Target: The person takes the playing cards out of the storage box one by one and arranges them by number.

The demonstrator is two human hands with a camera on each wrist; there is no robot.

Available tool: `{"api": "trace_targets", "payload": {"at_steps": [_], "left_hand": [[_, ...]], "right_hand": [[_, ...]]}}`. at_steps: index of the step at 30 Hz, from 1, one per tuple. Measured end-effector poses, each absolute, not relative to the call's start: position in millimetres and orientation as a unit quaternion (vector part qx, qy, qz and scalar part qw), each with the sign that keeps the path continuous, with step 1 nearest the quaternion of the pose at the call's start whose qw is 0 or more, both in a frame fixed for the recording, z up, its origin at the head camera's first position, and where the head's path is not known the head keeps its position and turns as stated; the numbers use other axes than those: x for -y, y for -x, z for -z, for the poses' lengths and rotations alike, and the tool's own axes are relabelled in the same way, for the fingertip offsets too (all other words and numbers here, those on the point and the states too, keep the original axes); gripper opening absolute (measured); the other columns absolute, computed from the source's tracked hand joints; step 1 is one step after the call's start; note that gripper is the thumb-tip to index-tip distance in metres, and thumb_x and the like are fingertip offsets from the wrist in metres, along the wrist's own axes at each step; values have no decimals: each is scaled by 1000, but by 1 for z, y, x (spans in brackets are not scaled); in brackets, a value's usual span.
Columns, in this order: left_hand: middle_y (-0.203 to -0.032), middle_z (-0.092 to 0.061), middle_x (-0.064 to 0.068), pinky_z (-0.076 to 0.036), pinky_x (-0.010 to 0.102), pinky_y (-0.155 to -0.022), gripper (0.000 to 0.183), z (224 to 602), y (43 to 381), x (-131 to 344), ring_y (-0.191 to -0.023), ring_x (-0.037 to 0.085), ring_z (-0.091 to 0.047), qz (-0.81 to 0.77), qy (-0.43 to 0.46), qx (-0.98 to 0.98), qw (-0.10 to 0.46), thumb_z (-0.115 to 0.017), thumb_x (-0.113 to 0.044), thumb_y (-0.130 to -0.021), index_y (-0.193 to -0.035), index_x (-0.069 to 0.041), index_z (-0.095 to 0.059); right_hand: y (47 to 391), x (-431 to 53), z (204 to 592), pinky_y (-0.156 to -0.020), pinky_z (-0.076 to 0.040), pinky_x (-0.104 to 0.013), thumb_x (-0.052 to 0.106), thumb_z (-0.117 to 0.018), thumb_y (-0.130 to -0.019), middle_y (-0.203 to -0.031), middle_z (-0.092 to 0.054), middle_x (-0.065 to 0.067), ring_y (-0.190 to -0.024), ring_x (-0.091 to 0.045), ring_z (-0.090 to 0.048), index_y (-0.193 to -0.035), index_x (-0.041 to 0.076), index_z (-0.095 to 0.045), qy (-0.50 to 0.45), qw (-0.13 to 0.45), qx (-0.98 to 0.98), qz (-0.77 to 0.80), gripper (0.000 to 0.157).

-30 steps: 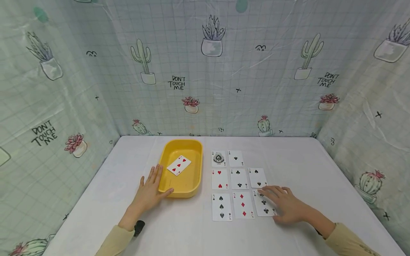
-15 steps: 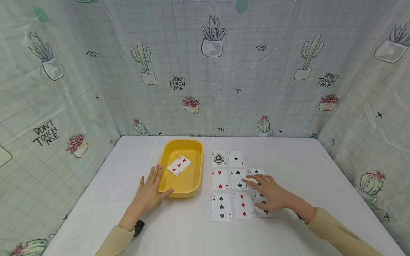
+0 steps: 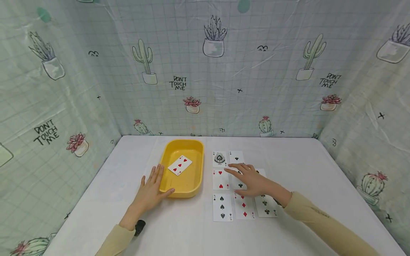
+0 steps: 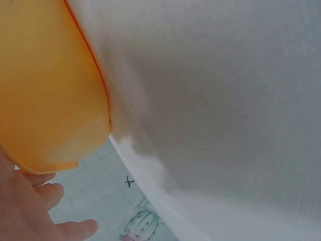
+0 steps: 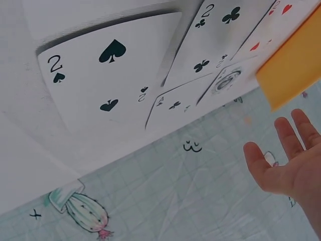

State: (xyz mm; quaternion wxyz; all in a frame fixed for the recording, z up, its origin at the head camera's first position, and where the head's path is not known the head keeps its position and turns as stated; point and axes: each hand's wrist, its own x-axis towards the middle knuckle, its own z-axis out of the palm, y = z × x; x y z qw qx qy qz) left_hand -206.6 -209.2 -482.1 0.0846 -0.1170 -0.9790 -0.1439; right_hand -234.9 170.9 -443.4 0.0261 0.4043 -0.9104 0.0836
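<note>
Spread along the left side of a yellow tray (image 3: 182, 192), my left hand (image 3: 148, 195) touches its rim with straight fingers and thumb. Inside the tray lies a three of hearts (image 3: 180, 165), face up and askew. My right hand (image 3: 253, 183) is over the rows of playing cards, fingers loosely bent and nothing held. Beneath or beside it are the two of hearts (image 3: 220, 179), the two of clubs (image 3: 238, 184), partly covered, and the two of spades (image 5: 90, 75), mostly hidden in the head view. A three of diamonds (image 3: 244, 209) lies just nearer.
The back row has an ace of spades (image 3: 219, 159) and an ace of clubs (image 3: 236, 156). In the front row are a three of spades (image 3: 222, 208) and a three of clubs (image 3: 266, 209). A patterned curtain (image 3: 224, 106) surrounds the white table (image 3: 179, 227).
My right hand has moved left and away from me, from the three of clubs to above the two of clubs. The left hand and the tray have stayed in place.
</note>
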Motion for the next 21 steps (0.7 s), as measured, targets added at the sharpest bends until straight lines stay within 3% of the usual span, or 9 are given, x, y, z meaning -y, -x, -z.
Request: {"api": "trace_targets", "payload": {"at_steps": [11, 21], "left_hand": [[-151, -10, 11, -12, 63, -103, 98, 482, 207, 209, -138, 33, -11, 148, 118, 979, 72, -45, -68, -76, -145, -11, -6], [-151, -10, 12, -14, 64, -103, 97, 481, 206, 209, -138, 33, -12, 141, 116, 980, 79, -45, -68, -77, -145, -10, -7]], "right_hand": [[256, -142, 445, -99, -26, -58, 38, -61, -79, -145, -24, -7, -128, -28, -29, -142, 27, -19, -401, 28, 911, -93, 76], [271, -105, 438, -99, -27, -55, 44, -55, -83, -145, -26, -7, -129, -27, -28, -142, 19, -23, -412, 47, 904, -101, 71]]}}
